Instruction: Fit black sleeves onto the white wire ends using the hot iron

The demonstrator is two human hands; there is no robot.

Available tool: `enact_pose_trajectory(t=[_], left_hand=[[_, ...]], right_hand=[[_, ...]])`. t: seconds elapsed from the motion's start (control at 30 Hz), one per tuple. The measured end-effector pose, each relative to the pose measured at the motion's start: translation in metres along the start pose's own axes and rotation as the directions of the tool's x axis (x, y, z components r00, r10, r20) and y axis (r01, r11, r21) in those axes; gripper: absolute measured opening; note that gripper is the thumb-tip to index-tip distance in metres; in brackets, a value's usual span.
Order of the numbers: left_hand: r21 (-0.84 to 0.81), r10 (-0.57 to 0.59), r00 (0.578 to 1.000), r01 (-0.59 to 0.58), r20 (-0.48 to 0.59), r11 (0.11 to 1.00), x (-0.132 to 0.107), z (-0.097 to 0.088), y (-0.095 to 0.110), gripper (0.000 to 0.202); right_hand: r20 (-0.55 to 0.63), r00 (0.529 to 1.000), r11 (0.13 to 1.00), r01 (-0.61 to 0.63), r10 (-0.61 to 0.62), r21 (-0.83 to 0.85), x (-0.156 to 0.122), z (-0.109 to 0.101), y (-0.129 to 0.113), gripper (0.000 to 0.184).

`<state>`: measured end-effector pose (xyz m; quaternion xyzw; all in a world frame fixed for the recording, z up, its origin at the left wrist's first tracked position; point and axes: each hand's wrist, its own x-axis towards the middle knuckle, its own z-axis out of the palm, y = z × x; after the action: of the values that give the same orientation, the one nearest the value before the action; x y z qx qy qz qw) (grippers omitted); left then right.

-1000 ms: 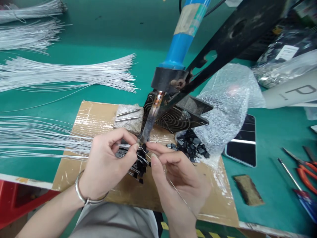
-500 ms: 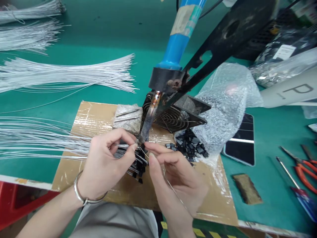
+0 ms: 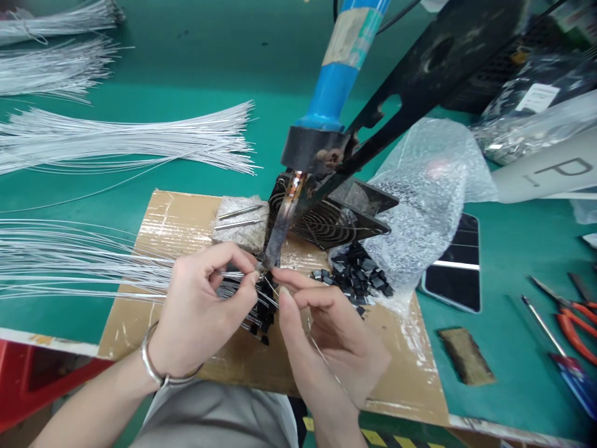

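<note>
A blue-handled soldering iron (image 3: 329,93) is clamped with its dark tip (image 3: 278,236) pointing down between my hands. My left hand (image 3: 208,305) is closed in a pinch just left of the tip; its fingertips hide what small piece they hold. My right hand (image 3: 331,336) pinches a thin solder wire (image 3: 329,364), which runs across the palm and up toward the tip. Under my left hand, white wires (image 3: 88,267) stretch in from the left, and black pieces (image 3: 265,314) lie by their ends.
Brown cardboard (image 3: 181,218) covers the table, bearing a pad with two metal pins (image 3: 240,211), a fan (image 3: 321,227) and loose black blocks (image 3: 359,270). Bubble wrap (image 3: 420,186), a phone (image 3: 452,267), a sponge (image 3: 466,354), a screwdriver (image 3: 543,326) and pliers (image 3: 576,330) lie rightward. A wire bundle (image 3: 140,140) lies behind.
</note>
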<state>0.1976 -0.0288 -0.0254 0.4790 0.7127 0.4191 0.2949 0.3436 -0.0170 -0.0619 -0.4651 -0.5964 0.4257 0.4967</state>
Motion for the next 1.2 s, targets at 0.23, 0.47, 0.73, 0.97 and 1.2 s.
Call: enact_pose_trajectory(t=[0.23, 0.47, 0.73, 0.97, 1.2], left_hand=[[0.003, 0.043, 0.999, -0.043, 0.004, 0.999, -0.0016, -0.001, 0.0018, 0.014], [0.01, 0.05, 0.999, -0.05, 0.005, 0.999, -0.0014, -0.0009, 0.0013, 0.014], [0.011, 0.012, 1.0, -0.012, 0.018, 1.0, -0.0007, -0.0013, 0.0014, 0.013], [0.017, 0.041, 0.999, -0.041, 0.008, 0.999, -0.0031, -0.0029, 0.0022, 0.014], [0.024, 0.027, 0.999, -0.028, 0.029, 0.999, -0.002, -0.0018, 0.0005, 0.013]], right_hand=[[-0.019, 1.0, 1.0, 0.021, -0.022, -0.006, -0.0009, 0.0012, -0.0016, 0.015], [-0.021, 0.999, 1.0, 0.026, -0.026, 0.005, -0.0015, 0.0015, -0.0014, 0.015], [-0.004, 1.0, 1.0, 0.022, -0.022, -0.007, -0.0007, 0.0006, -0.0032, 0.014], [0.002, 0.999, 0.998, 0.04, -0.04, -0.041, -0.0012, -0.0001, -0.0037, 0.011], [0.016, 1.0, 0.999, 0.028, -0.027, -0.044, -0.0011, -0.0006, -0.0039, 0.013]])
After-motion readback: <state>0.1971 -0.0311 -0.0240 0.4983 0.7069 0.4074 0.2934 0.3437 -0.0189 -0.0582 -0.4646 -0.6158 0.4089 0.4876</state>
